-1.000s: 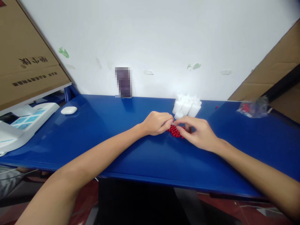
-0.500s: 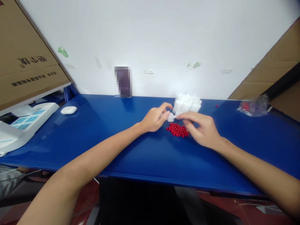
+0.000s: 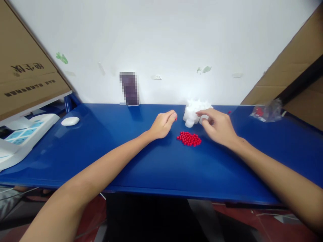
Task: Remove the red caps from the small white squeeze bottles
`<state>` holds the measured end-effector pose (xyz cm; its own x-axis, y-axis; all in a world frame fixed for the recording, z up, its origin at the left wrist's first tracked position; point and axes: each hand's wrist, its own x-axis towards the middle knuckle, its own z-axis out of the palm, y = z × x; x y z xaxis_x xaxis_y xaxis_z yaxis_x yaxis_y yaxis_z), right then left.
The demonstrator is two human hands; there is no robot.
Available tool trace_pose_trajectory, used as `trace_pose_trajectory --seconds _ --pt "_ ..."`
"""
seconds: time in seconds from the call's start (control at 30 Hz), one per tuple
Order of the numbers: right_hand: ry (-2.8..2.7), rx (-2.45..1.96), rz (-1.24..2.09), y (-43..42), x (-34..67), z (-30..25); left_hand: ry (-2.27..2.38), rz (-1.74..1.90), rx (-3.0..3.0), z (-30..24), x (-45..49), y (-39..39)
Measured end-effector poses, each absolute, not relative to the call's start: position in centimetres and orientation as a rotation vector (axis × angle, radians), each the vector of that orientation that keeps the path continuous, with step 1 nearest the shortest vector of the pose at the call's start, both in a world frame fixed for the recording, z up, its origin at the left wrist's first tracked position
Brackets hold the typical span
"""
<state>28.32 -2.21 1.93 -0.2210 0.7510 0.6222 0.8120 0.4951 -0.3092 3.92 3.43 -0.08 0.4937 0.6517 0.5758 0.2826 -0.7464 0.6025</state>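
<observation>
My left hand (image 3: 165, 124) hovers over the table left of the white bottles, its fingers closed. A small red piece (image 3: 176, 119) shows at its fingertips. My right hand (image 3: 217, 126) reaches to the cluster of small white plastic bottles (image 3: 191, 112). Its index finger and thumb curve around a white bottle (image 3: 204, 118) at the cluster's right side; the far fingers are hidden. One bottle (image 3: 189, 123) juts out at the front of the group. Between the hands and nearer to me lies a pile of small red round pieces (image 3: 189, 138).
Against the wall leans a blurred-out phone (image 3: 130, 89). A white earbud case (image 3: 70, 121) and a white power strip (image 3: 27, 136) sit at left. A clear bag (image 3: 267, 112) with red pieces lies at right on the blue table (image 3: 151, 168). Cardboard stands on both sides.
My hands have parted; before, they met around a white bottle. The right hand has shifted up to the bottle cluster. A red piece now shows at my left fingertips. The view has shifted slightly.
</observation>
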Motion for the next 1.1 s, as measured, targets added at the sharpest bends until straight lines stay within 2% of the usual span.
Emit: trace_pose_trajectory --seconds 0.27,0.53,0.7,1.1 --pt "-2.078 -1.284 -0.070 -2.0 28.2 1.8 0.858 1.166 2.470 -0.4 3.8 3.6" --pt "-2.122 -1.092 0.045 -3.6 27.2 2.3 0.481 1.386 2.966 0.0 4.6 2.3" --pt "-2.207 -1.135 0.192 -4.7 25.8 2.5 0.260 1.231 3.072 -0.5 4.6 2.3" --pt "-2.334 -1.030 0.169 -5.2 25.1 2.8 0.347 1.369 3.374 -0.3 4.8 2.3"
